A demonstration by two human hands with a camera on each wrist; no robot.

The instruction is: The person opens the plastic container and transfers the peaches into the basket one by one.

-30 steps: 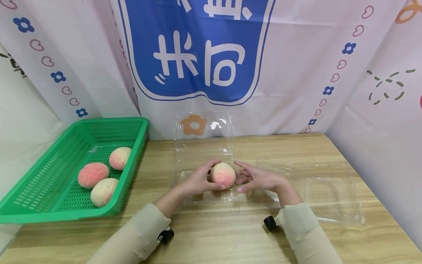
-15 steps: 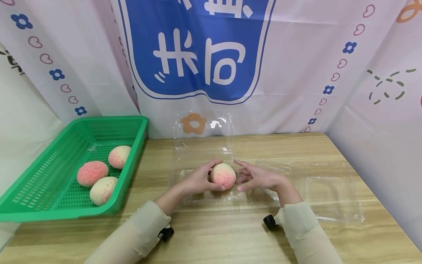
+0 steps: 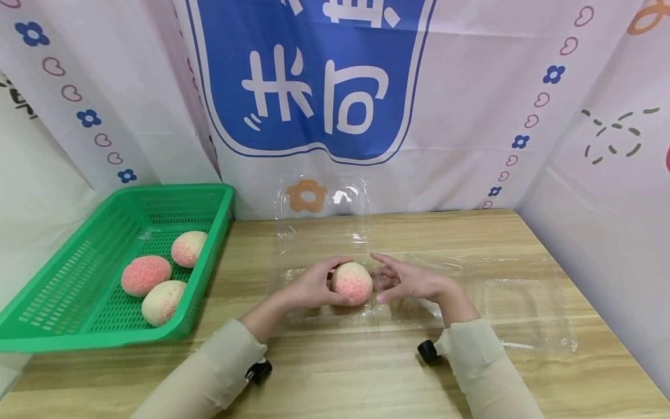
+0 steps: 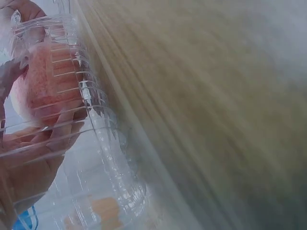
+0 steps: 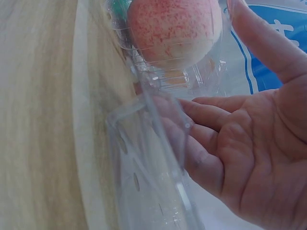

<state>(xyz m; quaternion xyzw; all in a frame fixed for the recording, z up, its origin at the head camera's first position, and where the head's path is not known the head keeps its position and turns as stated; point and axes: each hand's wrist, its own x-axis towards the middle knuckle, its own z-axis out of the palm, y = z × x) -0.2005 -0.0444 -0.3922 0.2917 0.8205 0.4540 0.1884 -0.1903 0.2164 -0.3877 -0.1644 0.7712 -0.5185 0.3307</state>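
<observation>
A pink-and-cream peach (image 3: 352, 284) sits in my left hand (image 3: 316, 285), thumb on its near side and fingers round its far side. It is at the base of an open clear plastic clamshell box (image 3: 321, 230), whose lid stands up at the back. Through the box's ribbed wall, the left wrist view shows the peach (image 4: 45, 86) and the gripping fingers. My right hand (image 3: 410, 282) is at the box's right side, fingers relaxed and thumb apart, holding nothing. In the right wrist view, its fingers (image 5: 206, 158) lie right by the clear plastic edge, close to the peach.
A green plastic basket (image 3: 227, 201) at the left holds 3 more peaches (image 3: 146, 276). Another clear clamshell box (image 3: 523, 302) lies open on the wooden table (image 3: 345, 372) at the right. A printed white cloth (image 3: 450, 145) hangs behind the table.
My left hand and the peach have shifted slightly left and toward me. My right hand has stayed nearly still.
</observation>
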